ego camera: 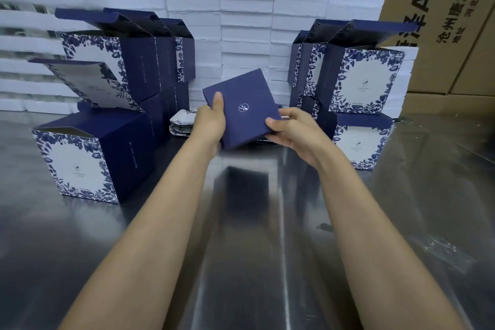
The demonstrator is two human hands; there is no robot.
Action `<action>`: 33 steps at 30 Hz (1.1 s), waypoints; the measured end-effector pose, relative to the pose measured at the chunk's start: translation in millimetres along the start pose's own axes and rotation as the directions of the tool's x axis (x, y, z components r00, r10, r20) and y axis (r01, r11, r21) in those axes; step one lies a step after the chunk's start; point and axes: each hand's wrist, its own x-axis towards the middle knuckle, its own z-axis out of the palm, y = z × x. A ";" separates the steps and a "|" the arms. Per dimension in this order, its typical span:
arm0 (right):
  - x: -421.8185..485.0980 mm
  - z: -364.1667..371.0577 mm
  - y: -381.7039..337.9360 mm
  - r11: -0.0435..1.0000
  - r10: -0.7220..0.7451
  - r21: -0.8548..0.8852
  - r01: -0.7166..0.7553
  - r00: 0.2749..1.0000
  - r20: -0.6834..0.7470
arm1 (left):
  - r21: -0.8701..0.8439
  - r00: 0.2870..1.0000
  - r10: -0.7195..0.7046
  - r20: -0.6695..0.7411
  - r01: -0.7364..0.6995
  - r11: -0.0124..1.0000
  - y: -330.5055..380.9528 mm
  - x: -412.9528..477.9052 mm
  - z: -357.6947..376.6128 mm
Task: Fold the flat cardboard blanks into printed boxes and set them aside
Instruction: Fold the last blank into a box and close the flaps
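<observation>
I hold a flat navy cardboard blank [241,108] with a small white emblem, tilted above the steel table [254,222]. My left hand [210,123] grips its left edge, thumb on top. My right hand [293,131] pinches its lower right corner. Beneath and behind it lies a low stack of flat blanks [182,124]. Folded blue-and-white floral boxes stand on both sides: a left group [88,158] with lids open, and a right group [367,80] stacked two high.
A wall of white foam boxes [246,24] runs across the back of the table. Brown shipping cartons [442,21] with black print rise behind and to the right. A scrap of clear plastic [439,246] lies on the table at right.
</observation>
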 end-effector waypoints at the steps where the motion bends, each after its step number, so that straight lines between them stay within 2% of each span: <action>1: -0.7 -2.2 -2.0 0.996 0.036 -0.078 -0.032 0.998 0.055 | 0.105 0.997 0.064 -0.031 -0.061 0.993 2.8 -0.4 0.0; 3: -3.7 -6.0 -7.8 0.948 0.108 -0.313 -0.065 0.986 0.123 | 0.319 0.981 0.188 -0.050 -0.163 0.934 8.0 -0.5 -3.0; 5: -4.9 -6.0 -13.3 0.893 0.117 -0.446 -0.057 0.987 0.107 | 0.401 0.969 0.245 0.023 -0.233 0.886 10.4 1.9 -6.9; 7: -3.2 -3.4 -15.9 0.906 0.077 -0.421 -0.035 0.994 0.082 | 0.413 0.964 0.261 0.052 -0.258 0.873 11.8 1.5 -8.1; 11: -5.0 2.5 -15.6 0.930 0.033 -0.368 0.003 0.995 0.091 | 0.437 0.952 0.306 0.009 -0.279 0.855 12.7 -4.1 -4.1; 17: -12.1 -4.5 -16.1 0.968 0.063 -0.246 -0.041 0.995 0.079 | 0.397 0.944 0.319 0.083 -0.325 0.858 9.6 -5.7 -3.8; 22: -15.8 -3.1 -20.9 0.977 0.073 -0.210 -0.039 0.985 0.156 | 0.387 0.932 0.361 0.026 -0.342 0.856 17.8 -5.6 -5.7; 27: -14.3 -7.3 -21.7 0.971 0.040 -0.237 -0.003 0.988 0.151 | 0.397 0.893 0.450 0.027 -0.422 0.815 16.6 -7.0 -3.8; 30: -13.3 -11.0 -21.2 0.977 0.017 -0.212 0.006 0.994 0.106 | 0.290 0.874 0.452 0.177 -0.485 0.825 17.6 -8.0 -9.3; 33: -12.5 -12.4 -23.2 0.996 -0.013 -0.087 0.017 0.999 0.043 | 0.222 0.832 0.442 0.336 -0.526 0.821 24.2 -10.7 -18.2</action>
